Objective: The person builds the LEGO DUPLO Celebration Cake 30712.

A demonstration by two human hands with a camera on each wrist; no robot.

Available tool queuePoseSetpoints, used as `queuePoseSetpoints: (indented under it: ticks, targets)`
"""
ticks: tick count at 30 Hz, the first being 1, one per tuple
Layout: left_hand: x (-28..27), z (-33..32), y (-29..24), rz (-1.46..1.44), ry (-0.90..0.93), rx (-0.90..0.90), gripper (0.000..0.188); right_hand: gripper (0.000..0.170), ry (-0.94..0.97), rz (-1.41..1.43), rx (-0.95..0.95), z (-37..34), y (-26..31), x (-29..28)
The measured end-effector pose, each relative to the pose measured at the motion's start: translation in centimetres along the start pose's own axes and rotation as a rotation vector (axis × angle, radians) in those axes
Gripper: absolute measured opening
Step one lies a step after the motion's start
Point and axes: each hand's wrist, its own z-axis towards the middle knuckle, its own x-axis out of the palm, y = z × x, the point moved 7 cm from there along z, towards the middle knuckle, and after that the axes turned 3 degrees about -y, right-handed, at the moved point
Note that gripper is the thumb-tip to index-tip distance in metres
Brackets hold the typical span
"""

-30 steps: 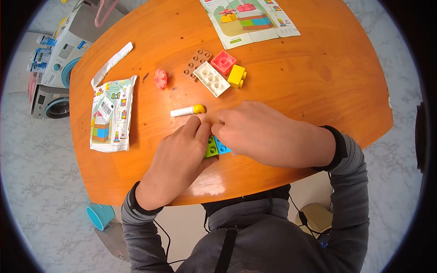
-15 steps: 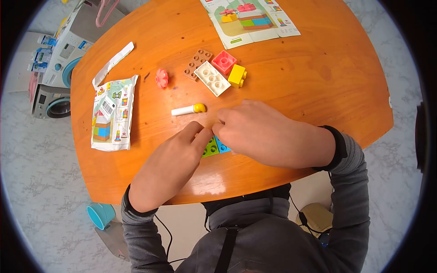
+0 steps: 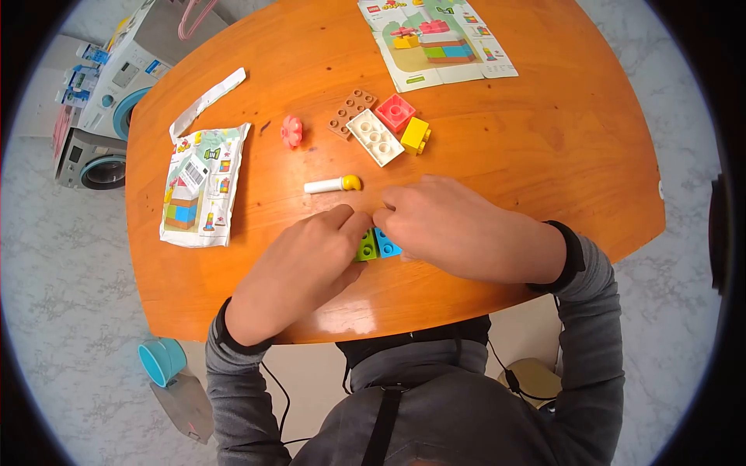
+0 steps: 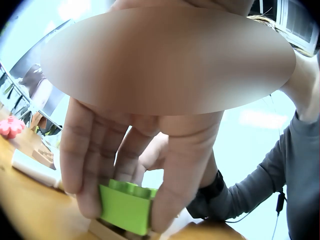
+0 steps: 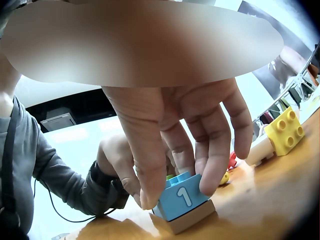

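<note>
Green brick: in the head view, the green brick (image 3: 366, 247) lies near the middle of the frame, at the fingertips of the left hand (image 3: 299, 260), on that hand's right side.
Blue brick: the blue brick (image 3: 388, 245), marked with a 1, sits just right of the green one, under the fingertips of the right hand (image 3: 466, 229).
Row: green and blue run side by side, left to right across the head view; whether their facing sides touch, I cannot tell.
Brown base: the brown base (image 5: 192, 219) shows below the blue brick in the right wrist view, and brown shows under the green one in the left wrist view. It looks like one piece with its long axis along the row; whether either brick is pressed fully home, I cannot tell.
Left hand: pinches the green brick between thumb and fingers, from above.
Right hand: pinches the blue brick the same way, thumb on one side, fingers on the other.
Nearer hand: left for green, right for blue; the fingertips of both meet close over the row.
White stick: the white stick with a yellow top (image 3: 322, 187) lies on the tabletop (image 3: 528, 140) just above the hands in the frame, nearer the left.
</note>
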Motion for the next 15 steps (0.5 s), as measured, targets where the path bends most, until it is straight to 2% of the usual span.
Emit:
queuePoseSetpoints:
  ticks: [3, 5, 9, 12, 15]
  targets:
    - [-1.3, -0.3, 0.3, -0.150, -0.081, 0.038, 0.042, 0.027, -0.033, 0.013, 0.015, -0.1, 0.0, 0.1]
    - [-2.5, -0.5, 0.6, -0.244, -0.218, 0.009, 0.040, 0.027, -0.073, 0.023, 0.007, -0.1, 0.1, -0.2]
    - [-1.1, -0.3, 0.6, -0.228, -0.189, 0.046, 0.038, 0.029, -0.006, 0.026, 0.042, 0.2, -0.1, 0.2]
    - [-0.5, -0.4, 1.0, -0.308, -0.226, -0.026, 0.038, 0.029, -0.005, 0.002, 0.046, 0.3, 0.1, 0.0]
    - [-0.4, -0.8, 0.7, -0.272, -0.234, 0.052, 0.039, 0.028, -0.014, 0.005, 0.061, 0.5, 0.3, -0.1]
